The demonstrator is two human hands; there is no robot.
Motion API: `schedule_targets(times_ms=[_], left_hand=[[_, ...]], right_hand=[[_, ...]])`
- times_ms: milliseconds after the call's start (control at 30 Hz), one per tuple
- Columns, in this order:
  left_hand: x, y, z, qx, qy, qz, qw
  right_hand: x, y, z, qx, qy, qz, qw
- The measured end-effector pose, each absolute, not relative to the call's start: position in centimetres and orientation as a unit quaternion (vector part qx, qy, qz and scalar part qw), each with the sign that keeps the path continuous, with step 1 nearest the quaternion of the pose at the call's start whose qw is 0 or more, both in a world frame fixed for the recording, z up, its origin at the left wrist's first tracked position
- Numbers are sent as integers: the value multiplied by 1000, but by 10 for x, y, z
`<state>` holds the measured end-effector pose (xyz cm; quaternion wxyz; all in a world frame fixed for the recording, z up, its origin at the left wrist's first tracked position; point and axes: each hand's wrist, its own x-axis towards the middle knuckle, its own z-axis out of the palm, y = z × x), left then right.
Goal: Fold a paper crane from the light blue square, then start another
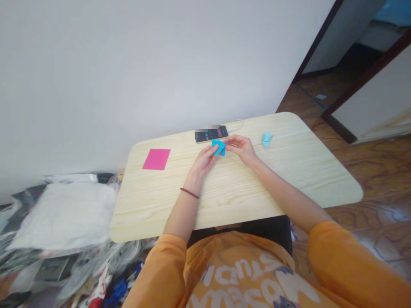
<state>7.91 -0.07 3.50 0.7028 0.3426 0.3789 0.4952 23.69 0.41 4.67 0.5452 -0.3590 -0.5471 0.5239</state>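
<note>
A small piece of folded blue paper [218, 146] is held up between my two hands over the middle of the table. My left hand [205, 160] pinches its left side, thumb on top and fingers beneath. At its right corner, the thumb and fingertips of my right hand [241, 148] are closed on the paper. The paper shows a pointed, triangular layer with another flap below it. Just behind it lies a phone [211, 134] with its screen lit. Off to the right rests a light-blue folded paper figure [266, 139].
A flat pink paper square [156, 159] lies at the left of the pale wooden table [150, 209]. A white cable [237, 127] runs from the phone. The wall [144, 64] borders the far edge. Left of the table are piled bags and a white package [70, 214].
</note>
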Motion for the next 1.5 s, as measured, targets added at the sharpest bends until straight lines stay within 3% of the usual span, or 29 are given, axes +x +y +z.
schedule_targets(times_ms=[1167, 1367, 1500], left_hand=[[85, -4, 32, 418, 360, 535, 639], [82, -4, 38, 506, 372, 552, 548], [83, -5, 37, 494, 391, 568, 529]], right_hand=[[228, -11, 52, -378, -596, 444, 552], [232, -11, 54, -385, -637, 389, 543], [233, -10, 55, -392, -617, 416, 542]])
